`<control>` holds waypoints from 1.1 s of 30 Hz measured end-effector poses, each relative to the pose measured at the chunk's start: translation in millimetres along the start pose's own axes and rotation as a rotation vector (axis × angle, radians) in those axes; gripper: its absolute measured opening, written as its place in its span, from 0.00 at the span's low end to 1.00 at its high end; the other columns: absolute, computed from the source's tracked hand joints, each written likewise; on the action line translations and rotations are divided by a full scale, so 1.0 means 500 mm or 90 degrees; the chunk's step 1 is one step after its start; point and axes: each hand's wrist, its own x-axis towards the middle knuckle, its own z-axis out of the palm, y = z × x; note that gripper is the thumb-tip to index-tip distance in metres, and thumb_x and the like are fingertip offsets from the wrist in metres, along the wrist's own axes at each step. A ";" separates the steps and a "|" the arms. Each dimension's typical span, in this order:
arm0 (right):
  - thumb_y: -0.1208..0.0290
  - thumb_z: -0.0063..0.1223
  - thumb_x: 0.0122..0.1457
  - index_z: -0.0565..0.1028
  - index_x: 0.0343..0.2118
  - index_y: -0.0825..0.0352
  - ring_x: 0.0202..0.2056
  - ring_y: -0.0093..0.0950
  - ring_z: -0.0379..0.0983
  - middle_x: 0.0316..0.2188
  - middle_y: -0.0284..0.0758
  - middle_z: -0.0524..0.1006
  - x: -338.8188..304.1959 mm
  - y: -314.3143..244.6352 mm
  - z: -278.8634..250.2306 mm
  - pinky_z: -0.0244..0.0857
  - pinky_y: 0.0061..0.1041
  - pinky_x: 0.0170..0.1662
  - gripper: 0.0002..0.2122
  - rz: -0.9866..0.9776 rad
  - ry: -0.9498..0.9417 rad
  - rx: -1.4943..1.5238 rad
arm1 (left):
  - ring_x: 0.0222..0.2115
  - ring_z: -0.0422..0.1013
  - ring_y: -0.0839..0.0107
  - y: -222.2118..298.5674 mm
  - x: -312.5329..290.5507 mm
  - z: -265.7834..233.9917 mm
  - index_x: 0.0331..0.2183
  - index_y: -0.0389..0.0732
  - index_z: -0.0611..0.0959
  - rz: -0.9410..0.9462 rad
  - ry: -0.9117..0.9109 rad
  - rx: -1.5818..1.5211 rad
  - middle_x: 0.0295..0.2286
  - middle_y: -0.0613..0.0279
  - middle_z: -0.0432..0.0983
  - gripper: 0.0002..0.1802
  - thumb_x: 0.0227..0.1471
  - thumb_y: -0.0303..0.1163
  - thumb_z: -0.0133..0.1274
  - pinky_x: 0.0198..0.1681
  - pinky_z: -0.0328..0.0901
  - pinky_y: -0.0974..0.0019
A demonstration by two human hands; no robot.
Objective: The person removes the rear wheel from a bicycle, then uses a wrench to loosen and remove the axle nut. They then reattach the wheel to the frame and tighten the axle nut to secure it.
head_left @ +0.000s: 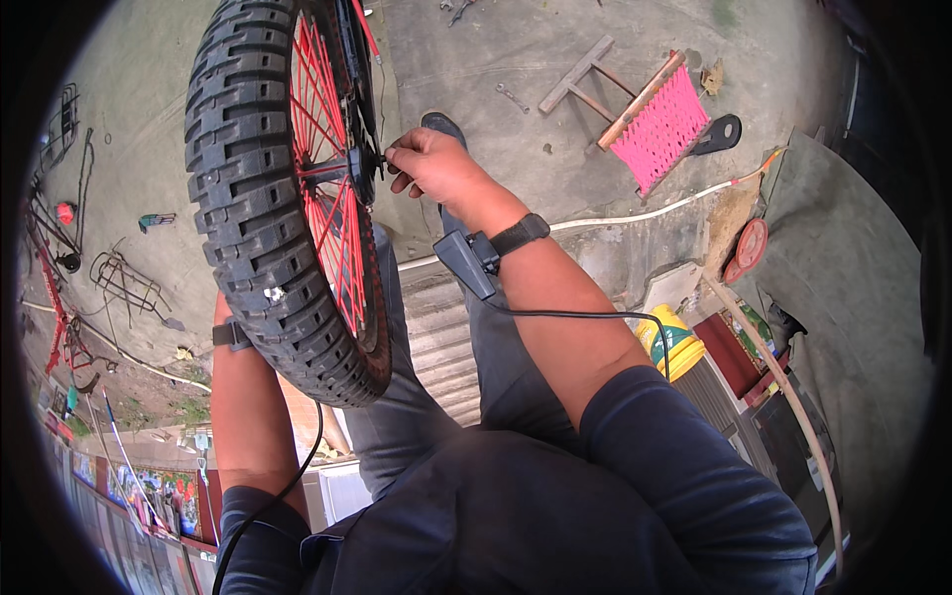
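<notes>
Nearest to the camera were the person's dark blue sleeves and grey trousers. A black cable ran from the body to a small black box [466, 263], strapped on the right wrist by a black band.

The left forearm went up behind the wheel [288, 198], and the left hand itself was hidden by the tyre, so I cannot tell how open it was or what it held. A dark strap [230, 334] sat on this forearm.

The wheel stood upright between the arms, in front of the knees, with a thick black knobby tyre and red spokes. The right hand [428, 164] was at the hub [355, 164] on the right side of the wheel. Its fingers were curled close together and pinched a small part at the axle end; the part was too small to name.

Further away, on the concrete floor [535, 40], lay a wooden stool with a pink woven seat [645, 114], a spanner [512, 96] and a white hose [645, 213]. A yellow container [672, 339] stood at the right.
</notes>
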 end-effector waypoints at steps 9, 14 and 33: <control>0.68 0.54 0.60 0.72 0.44 0.70 0.32 0.24 0.77 0.35 0.34 0.77 -0.002 -0.003 0.001 0.67 0.23 0.29 0.13 0.022 -0.010 -0.003 | 0.10 0.56 0.80 0.005 -0.014 0.001 0.19 0.49 0.73 0.057 0.004 0.051 0.12 0.75 0.62 0.21 0.61 0.47 0.47 0.13 0.50 0.72; 0.69 0.55 0.60 0.71 0.45 0.71 0.32 0.24 0.77 0.35 0.34 0.77 0.001 -0.001 0.002 0.68 0.23 0.29 0.13 0.018 0.002 0.008 | 0.10 0.56 0.79 0.004 -0.008 -0.001 0.18 0.49 0.73 0.036 0.009 0.058 0.12 0.74 0.62 0.22 0.61 0.47 0.46 0.13 0.51 0.71; 0.64 0.49 0.64 0.71 0.46 0.69 0.29 0.25 0.77 0.37 0.36 0.76 -0.002 0.000 -0.003 0.67 0.23 0.29 0.14 0.053 -0.028 0.032 | 0.09 0.53 0.80 -0.113 0.089 -0.033 0.20 0.49 0.73 0.055 0.001 -0.015 0.12 0.76 0.62 0.20 0.60 0.48 0.49 0.12 0.45 0.71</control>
